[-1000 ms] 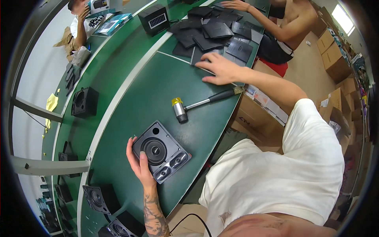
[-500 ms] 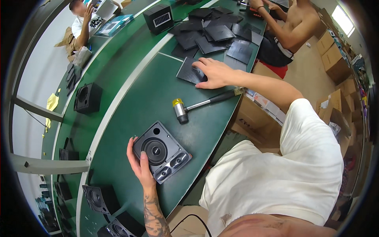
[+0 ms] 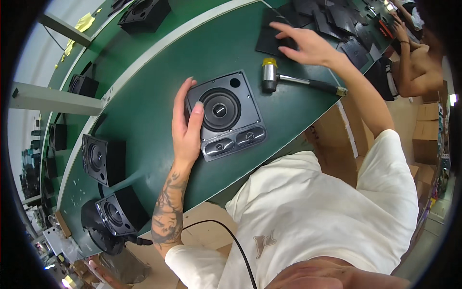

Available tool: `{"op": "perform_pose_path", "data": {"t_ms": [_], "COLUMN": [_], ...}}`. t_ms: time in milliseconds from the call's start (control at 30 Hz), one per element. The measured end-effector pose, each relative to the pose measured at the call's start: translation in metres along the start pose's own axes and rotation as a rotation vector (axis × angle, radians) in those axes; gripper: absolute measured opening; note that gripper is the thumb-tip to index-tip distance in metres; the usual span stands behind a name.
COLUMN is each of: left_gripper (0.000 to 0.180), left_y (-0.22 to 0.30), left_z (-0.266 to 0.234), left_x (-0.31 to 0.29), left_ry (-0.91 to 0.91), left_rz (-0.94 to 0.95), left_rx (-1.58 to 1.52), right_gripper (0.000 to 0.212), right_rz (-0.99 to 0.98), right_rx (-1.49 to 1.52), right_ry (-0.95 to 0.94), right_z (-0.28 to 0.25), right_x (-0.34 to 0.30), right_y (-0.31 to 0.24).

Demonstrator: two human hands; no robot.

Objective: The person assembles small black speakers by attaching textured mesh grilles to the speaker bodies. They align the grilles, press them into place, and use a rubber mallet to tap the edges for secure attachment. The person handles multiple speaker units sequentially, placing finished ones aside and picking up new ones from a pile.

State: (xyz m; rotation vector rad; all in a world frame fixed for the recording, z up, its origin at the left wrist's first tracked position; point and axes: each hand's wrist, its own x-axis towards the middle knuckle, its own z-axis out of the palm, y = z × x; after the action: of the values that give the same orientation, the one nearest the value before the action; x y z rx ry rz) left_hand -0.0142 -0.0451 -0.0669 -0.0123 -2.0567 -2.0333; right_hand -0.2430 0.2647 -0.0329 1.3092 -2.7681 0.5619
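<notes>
A square black speaker (image 3: 248, 109) lies face up on the green bench, with a large round cone and two small oval drivers along its near edge. My left hand (image 3: 186, 125) grips its left side, thumb over the front beside the cone and fingers along the edge. Beyond it to the right, my right hand (image 3: 308, 45) is open, its fingers apart over a flat black panel (image 3: 267, 37); whether the fingertips touch it I cannot tell. Between speaker and right forearm lies a mallet (image 3: 270, 77) with a yellow face, metal head and black handle.
More black panels (image 3: 332, 19) are heaped at the far right, near another person (image 3: 421, 67) at the bench. Two speakers (image 3: 103, 159) (image 3: 122, 209) stand at the left near a metal post (image 3: 57, 98). Cardboard boxes (image 3: 332, 130) sit below the bench edge.
The view has swung, so the bench appears turned and shifted. My left hand stays on the speaker. My right hand's fingers, earlier on the black panel, are now more stretched and spread.
</notes>
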Motion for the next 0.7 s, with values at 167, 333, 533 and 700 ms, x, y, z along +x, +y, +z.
{"op": "perform_pose_path", "data": {"t_ms": [167, 333, 533, 700], "left_gripper": [0.054, 0.054, 0.055, 0.056], "left_y": [0.001, -0.003, -0.002, -0.006], "left_z": [0.0, 0.0, 0.001, -0.006], "left_x": [0.003, 0.005, 0.005, 0.003], "left_ry": [-0.022, -0.022, -0.017, 0.001], "left_rz": [0.017, 0.016, 0.006, 0.019], "left_rx": [0.03, 0.042, 0.039, 0.132], "right_gripper": [0.06, 0.083, 0.084, 0.08], "right_rz": [-0.086, 0.06, 0.014, -0.189], "right_rx": [-0.087, -0.299, -0.245, 0.026], "right_ry": [-0.05, -0.114, -0.084, 0.116], "right_z": [0.005, 0.008, 0.003, -0.041], "right_x": [0.0, 0.01, 0.006, -0.002], "right_y": [0.016, 0.023, 0.012, -0.018]}}
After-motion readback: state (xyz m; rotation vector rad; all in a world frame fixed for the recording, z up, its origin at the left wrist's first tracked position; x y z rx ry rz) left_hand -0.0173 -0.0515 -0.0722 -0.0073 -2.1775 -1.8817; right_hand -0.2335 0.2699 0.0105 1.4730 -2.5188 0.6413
